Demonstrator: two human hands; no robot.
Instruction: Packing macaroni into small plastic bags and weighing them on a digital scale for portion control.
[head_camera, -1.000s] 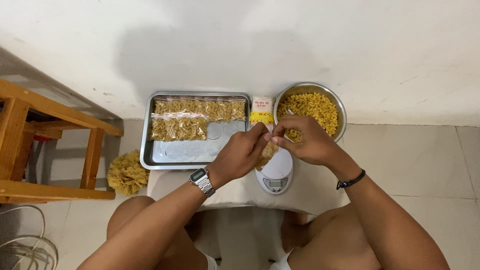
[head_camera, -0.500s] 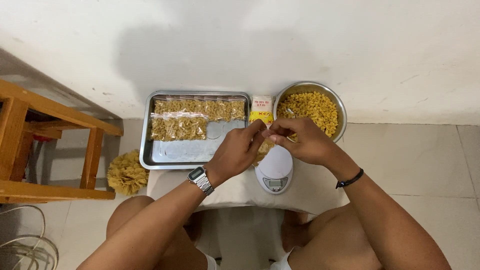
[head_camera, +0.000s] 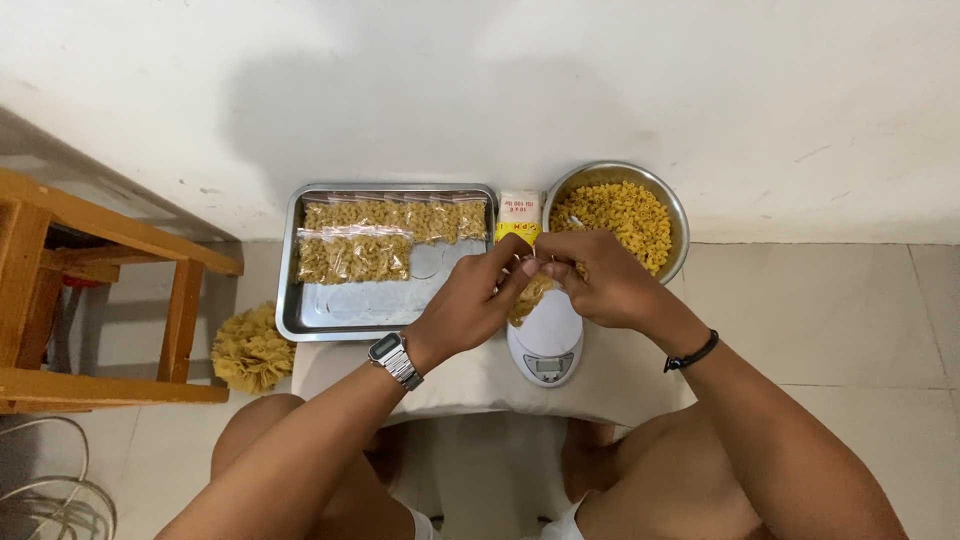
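Both hands are pinching the top of a small clear bag of macaroni (head_camera: 530, 297), holding it just above the white kitchen scale (head_camera: 547, 345) at the low table's (head_camera: 460, 385) front edge. Left hand (head_camera: 470, 303) and right hand (head_camera: 595, 280) fingers are clenched on the bag. Steel bowl of macaroni (head_camera: 622, 215) is sitting at the back right corner, tray (head_camera: 385, 262) with filled bags at the back left.

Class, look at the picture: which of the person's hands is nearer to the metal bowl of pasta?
Right. The right hand overlaps the metal bowl's front-left rim; the left hand sits farther left, nearer the tray.
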